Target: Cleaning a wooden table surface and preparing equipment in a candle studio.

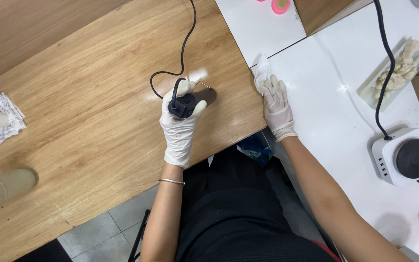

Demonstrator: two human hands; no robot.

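Gripping a black corded tool (186, 103) at frame centre on the wooden worktop (83, 121), the left hand (180, 123) has closed fingers; the right hand (276, 107) presses a white cloth (261, 68) flat, likely wiping next.

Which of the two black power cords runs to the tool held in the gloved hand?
The thin looping black cord over the wooden table enters the dark tool in the left hand. The thicker black cord feeds the white hotplate.

I see white gloves on my left hand (179, 130) and right hand (277, 107), a black corded tool (186, 103), a wood-grain brown table (83, 97), and a glossy white table (330, 111).
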